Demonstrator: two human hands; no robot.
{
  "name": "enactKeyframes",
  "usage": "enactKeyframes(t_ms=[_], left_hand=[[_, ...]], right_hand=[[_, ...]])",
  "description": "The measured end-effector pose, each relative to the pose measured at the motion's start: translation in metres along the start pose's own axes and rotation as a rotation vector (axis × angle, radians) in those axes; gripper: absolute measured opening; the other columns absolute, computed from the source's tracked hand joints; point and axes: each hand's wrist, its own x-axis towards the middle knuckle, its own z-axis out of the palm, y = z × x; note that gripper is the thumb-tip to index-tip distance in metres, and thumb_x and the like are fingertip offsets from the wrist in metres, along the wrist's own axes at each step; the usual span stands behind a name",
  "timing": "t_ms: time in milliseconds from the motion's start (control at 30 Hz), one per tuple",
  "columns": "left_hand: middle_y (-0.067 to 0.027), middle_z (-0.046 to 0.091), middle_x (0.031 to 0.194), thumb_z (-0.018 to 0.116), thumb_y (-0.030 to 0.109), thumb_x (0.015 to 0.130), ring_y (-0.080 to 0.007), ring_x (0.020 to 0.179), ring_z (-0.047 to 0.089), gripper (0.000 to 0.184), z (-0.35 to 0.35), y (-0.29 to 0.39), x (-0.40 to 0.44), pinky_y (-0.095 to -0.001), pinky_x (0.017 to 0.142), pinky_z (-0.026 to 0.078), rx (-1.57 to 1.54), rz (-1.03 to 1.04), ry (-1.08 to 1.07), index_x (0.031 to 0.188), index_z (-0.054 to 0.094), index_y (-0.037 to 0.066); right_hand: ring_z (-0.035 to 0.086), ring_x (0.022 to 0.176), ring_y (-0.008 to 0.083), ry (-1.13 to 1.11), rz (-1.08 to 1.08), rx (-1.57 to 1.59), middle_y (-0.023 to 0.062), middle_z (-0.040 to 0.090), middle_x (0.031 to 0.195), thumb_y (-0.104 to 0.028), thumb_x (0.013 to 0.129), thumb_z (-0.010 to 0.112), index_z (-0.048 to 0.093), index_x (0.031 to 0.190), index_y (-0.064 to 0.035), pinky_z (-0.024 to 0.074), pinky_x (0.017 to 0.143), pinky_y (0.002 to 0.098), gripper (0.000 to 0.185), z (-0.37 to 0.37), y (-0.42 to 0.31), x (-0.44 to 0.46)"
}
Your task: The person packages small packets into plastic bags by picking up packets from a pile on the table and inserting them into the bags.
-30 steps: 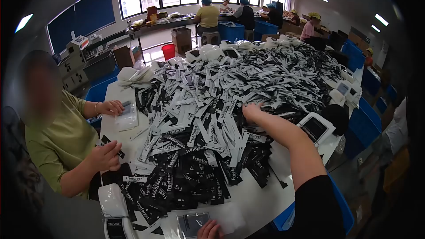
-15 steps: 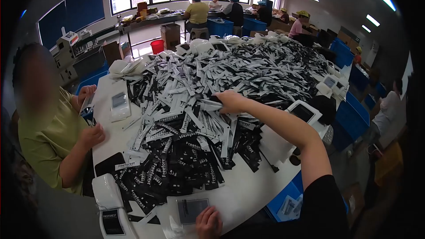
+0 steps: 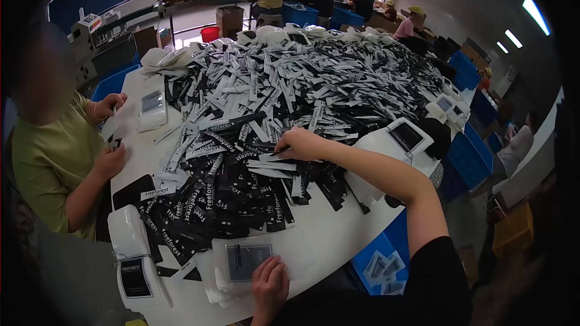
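Observation:
At the bottom centre, my left hand (image 3: 270, 281) has its fingers curled together on the right edge of a clear bag (image 3: 249, 261) with a dark printed panel, which lies on a stack of similar bags. My right hand (image 3: 300, 143) reaches across over the big heap of thin black and white packets (image 3: 338, 78). Its fingertips are pinched on a dark packet; its thumb is partly hidden. White packets (image 3: 272, 166) lie just below that hand, on the black Freeforest packets (image 3: 211, 196).
A co-worker in a green shirt (image 3: 45, 175) sits at the left, holding small items. A strapped bag bundle (image 3: 134, 278) lies at the lower left, white pouches (image 3: 406, 136) at the right. Blue bins (image 3: 468, 160) stand beside the table (image 3: 338, 235). More people work behind.
My right hand has moved from the middle of the heap toward its near side, and white packets now lie below it. My left hand remains at the bag. The view has shifted.

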Motion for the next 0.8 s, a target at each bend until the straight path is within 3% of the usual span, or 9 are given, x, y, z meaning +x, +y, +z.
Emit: enactKeyframes(t_ms=[167,300,400,467,567,633,733,767,800], left_hand=[[-0.0109,0.061,0.105,0.061,0.000,0.069,-0.0276,0.103,0.055,0.021,-0.003,0.002,0.002,-0.0361,0.088,0.042,0.011,0.000,-0.020,0.090,0.061,0.003],[-0.0105,0.061,0.105,0.061,0.001,0.070,-0.0274,0.103,0.055,0.020,-0.003,0.001,0.002,-0.0362,0.088,0.042,0.018,-0.008,-0.024,0.090,0.061,0.003],[-0.0104,0.061,0.105,0.061,0.001,0.070,-0.0273,0.103,0.055,0.019,-0.001,0.001,0.001,-0.0360,0.088,0.042,0.016,-0.018,-0.011,0.089,0.061,0.003],[-0.0103,0.060,0.106,0.063,0.003,0.070,-0.0274,0.104,0.055,0.022,-0.001,0.001,0.000,-0.0368,0.089,0.041,0.014,-0.014,-0.017,0.091,0.061,0.004],[-0.0099,0.059,0.109,0.067,0.009,0.070,-0.0274,0.106,0.053,0.030,-0.010,0.015,0.009,-0.0386,0.091,0.039,0.022,-0.020,-0.031,0.099,0.060,0.005],[-0.0097,0.059,0.112,0.069,0.013,0.070,-0.0273,0.108,0.052,0.037,-0.013,0.022,0.009,-0.0395,0.093,0.038,0.042,-0.034,-0.045,0.105,0.060,0.006],[-0.0091,0.055,0.120,0.071,0.022,0.070,-0.0258,0.115,0.049,0.053,-0.006,0.011,0.003,-0.0394,0.098,0.033,0.238,0.030,-0.202,0.119,0.054,0.007],[-0.0091,0.055,0.120,0.071,0.022,0.070,-0.0258,0.115,0.049,0.053,-0.006,0.007,0.000,-0.0394,0.098,0.033,0.247,0.029,-0.207,0.119,0.054,0.007],[-0.0096,0.056,0.119,0.071,0.022,0.070,-0.0257,0.115,0.050,0.054,-0.005,0.005,0.000,-0.0392,0.098,0.032,0.203,0.002,-0.177,0.118,0.054,0.006]], right_hand=[[0.057,0.067,0.0317,0.299,-0.144,-0.120,0.0146,0.061,0.071,-0.021,0.084,0.057,0.059,0.083,-0.0016,0.0439,0.065,0.0386,0.020,-0.006,-0.011,-0.006],[0.057,0.057,0.0298,0.295,-0.132,0.136,0.0149,0.060,0.065,-0.020,0.085,0.056,0.060,0.087,-0.0007,0.0433,0.052,0.0344,0.020,-0.021,-0.023,-0.006],[0.058,0.063,0.0311,0.082,-0.225,0.197,0.0142,0.061,0.070,-0.025,0.083,0.059,0.061,0.087,-0.0020,0.0451,0.057,0.0372,0.023,0.005,-0.037,-0.016],[0.060,0.072,0.0334,-0.273,-0.054,-0.026,0.0145,0.062,0.076,-0.033,0.076,0.066,0.061,0.086,-0.0033,0.0487,0.062,0.0403,0.032,0.031,-0.060,-0.033],[0.062,0.075,0.0332,-0.322,-0.055,-0.223,0.0155,0.062,0.073,-0.031,0.072,0.067,0.059,0.081,-0.0022,0.0497,0.062,0.0405,0.031,0.083,-0.058,-0.042],[0.062,0.074,0.0332,-0.291,0.072,-0.208,0.0160,0.062,0.072,-0.027,0.074,0.065,0.060,0.081,-0.0030,0.0493,0.062,0.0413,0.025,0.086,-0.064,-0.039],[0.061,0.070,0.0331,-0.036,0.124,-0.050,0.0153,0.062,0.071,-0.023,0.079,0.059,0.062,0.079,-0.0030,0.0478,0.062,0.0438,0.021,0.055,-0.071,-0.044],[0.060,0.058,0.0268,0.242,-0.026,-0.039,0.0114,0.060,0.062,-0.021,0.083,0.057,0.062,0.077,-0.0028,0.0462,0.055,0.0384,0.020,0.046,-0.071,-0.053],[0.059,0.056,0.0271,0.240,0.061,0.242,0.0113,0.060,0.062,-0.021,0.083,0.057,0.062,0.076,-0.0028,0.0457,0.054,0.0360,0.020,0.031,-0.081,-0.065]])
